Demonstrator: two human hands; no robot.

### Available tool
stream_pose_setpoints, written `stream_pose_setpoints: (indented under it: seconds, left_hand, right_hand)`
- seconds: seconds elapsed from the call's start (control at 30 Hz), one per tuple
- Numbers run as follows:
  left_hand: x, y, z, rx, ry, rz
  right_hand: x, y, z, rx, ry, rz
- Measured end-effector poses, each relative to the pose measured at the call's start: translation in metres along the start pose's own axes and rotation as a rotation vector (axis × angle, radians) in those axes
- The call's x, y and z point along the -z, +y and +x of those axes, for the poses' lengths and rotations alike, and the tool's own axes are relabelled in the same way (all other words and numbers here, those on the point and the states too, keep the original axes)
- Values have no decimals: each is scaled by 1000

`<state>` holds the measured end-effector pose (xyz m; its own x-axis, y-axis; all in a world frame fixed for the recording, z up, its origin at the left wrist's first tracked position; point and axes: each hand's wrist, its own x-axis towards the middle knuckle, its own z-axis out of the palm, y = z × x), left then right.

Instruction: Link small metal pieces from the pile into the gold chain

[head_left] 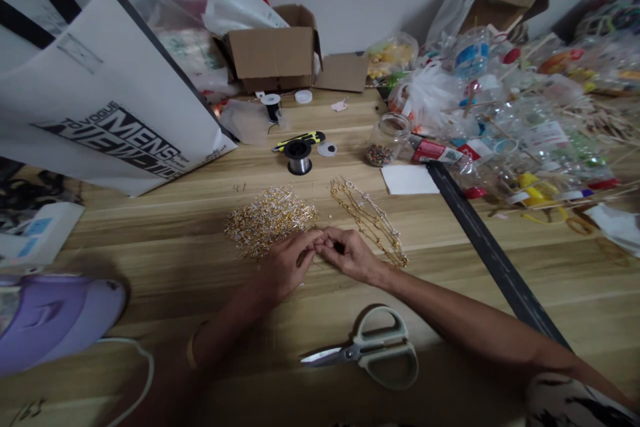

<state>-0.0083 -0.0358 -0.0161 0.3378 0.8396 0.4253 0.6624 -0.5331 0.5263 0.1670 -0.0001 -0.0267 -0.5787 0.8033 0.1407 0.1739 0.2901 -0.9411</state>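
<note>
My left hand (289,262) and my right hand (349,252) meet over the wooden table, fingertips pinched together. Whatever they hold between them is too small to make out. Just beyond my left hand lies a heap of small gold and clear beads (267,217). Strands of gold and silvery beaded chain (370,220) lie beyond my right hand. Closer to me, grey-handled scissors (373,350) rest with the blades pointing left. A spool of thin silvery wire (299,158) stands past the bead heap.
A yellow-black cutter (300,140), a jar of beads (386,140) and a white card (410,180) lie farther back. Cardboard box (275,54) stands by the wall. Plastic clutter (525,120) fills the right, a large paper bag (110,100) and purple appliance (60,320) the left.
</note>
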Motion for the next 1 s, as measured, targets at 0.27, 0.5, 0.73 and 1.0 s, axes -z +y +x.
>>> stream_pose_setpoints:
  seconds: [0.27,0.5,0.73,1.0]
  left_hand:
    - [1,3,2,126,4,-101]
    - [2,5,4,224,-6,-177]
    - [2,4,7,263,3,-256]
    - [2,2,6,282,-55,-256]
  right_hand:
    - [2,-2,1,-46,3,59]
    - [3,-2,3,-90,10,114]
    - [2,-1,2,-58,8,93]
    - [0,-2,-1,-9,-13,-17]
